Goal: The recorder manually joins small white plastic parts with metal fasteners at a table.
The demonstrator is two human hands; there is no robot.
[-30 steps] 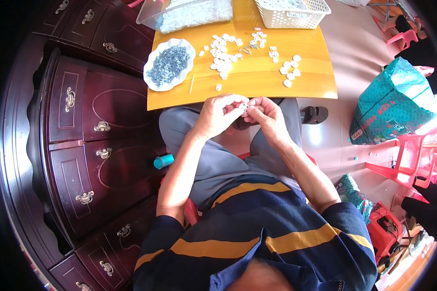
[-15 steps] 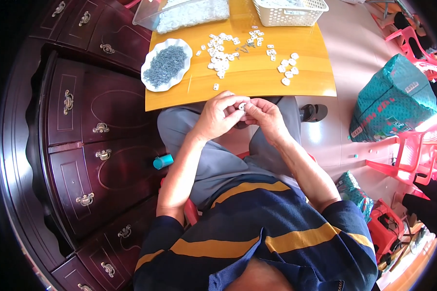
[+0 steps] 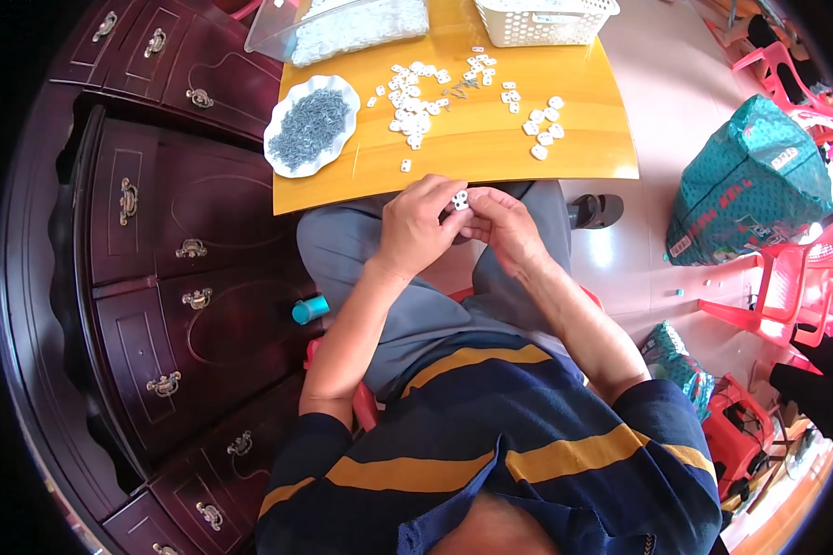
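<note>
Just off the table's near edge, over my lap, both hands meet around a small white plastic piece [image 3: 460, 200] with dark holes. My left hand [image 3: 416, 220] is closed, pinching the piece between thumb and fingers. My right hand [image 3: 502, 222] is closed too, its thumb and fingertips at the piece's right side; whether they hold anything else is hidden. Beyond the hands lies a loose pile of small white pieces [image 3: 411, 111] with holes. A scalloped white dish [image 3: 270, 148] full of grey metal screws or pins stands left of that pile. Rounder white pieces [image 3: 543, 129] form a group to the right.
A clear bin [image 3: 270, 39] of white parts and a white perforated basket [image 3: 539, 30] stand at the table's far side. Dark wooden drawers [image 3: 194, 194] line my left. At right are a teal bag [image 3: 750, 185] and red plastic chairs [image 3: 777, 296].
The white piece has turned in my fingers, so its face with the holes now shows. Both hands stay in nearly the same place; the view has shifted slightly.
</note>
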